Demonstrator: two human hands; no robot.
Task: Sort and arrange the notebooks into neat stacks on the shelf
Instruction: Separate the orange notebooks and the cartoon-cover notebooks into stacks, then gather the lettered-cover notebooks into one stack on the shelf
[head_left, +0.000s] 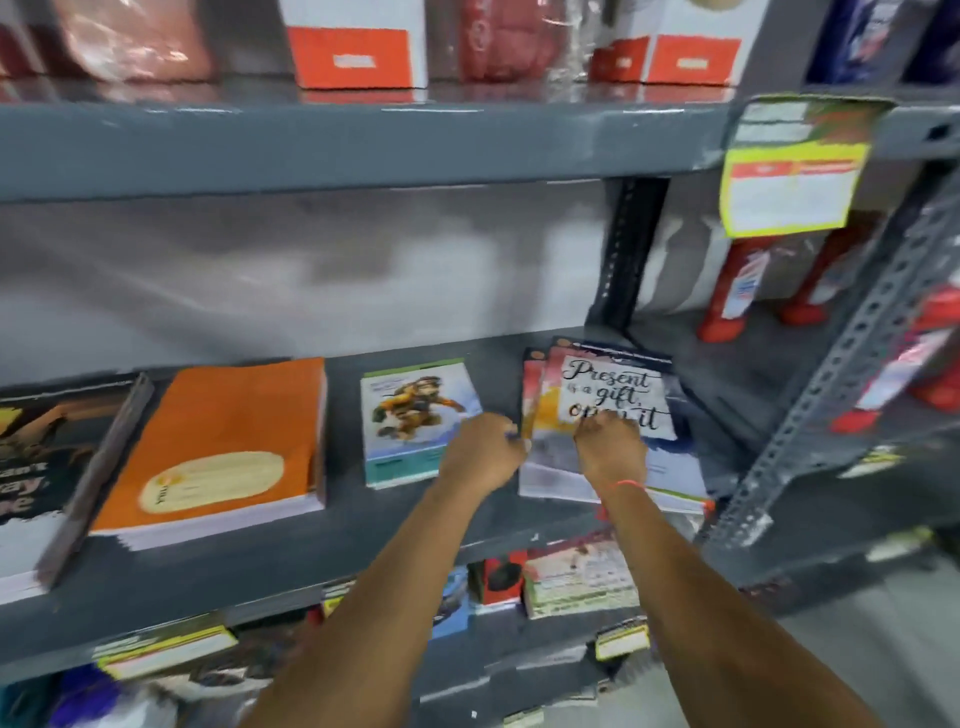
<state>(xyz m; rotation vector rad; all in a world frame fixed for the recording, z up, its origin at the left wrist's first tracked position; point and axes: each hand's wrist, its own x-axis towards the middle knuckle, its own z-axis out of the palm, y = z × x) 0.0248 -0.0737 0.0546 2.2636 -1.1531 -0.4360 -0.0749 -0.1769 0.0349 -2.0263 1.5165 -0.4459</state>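
On the grey shelf (405, 530) lie several stacks of notebooks. At the right, a fanned, uneven stack topped by a "Present is a gift" notebook (613, 389). My right hand (613, 449) rests on top of that cover, fingers bent down on it. My left hand (483, 449) grips the stack's left edge. Left of it lies a stack with a cartoon-figure cover (410, 415), then a thick orange stack (228, 447), then a dark-covered stack (41, 467) at the far left.
The shelf above (363, 145) carries orange-and-white boxes (353, 52) and wrapped packs. A perforated upright (852, 374) stands at the right, with red items (737, 291) behind it and a yellow price tag (789, 187). More notebooks (582, 577) lie on the lower shelf.
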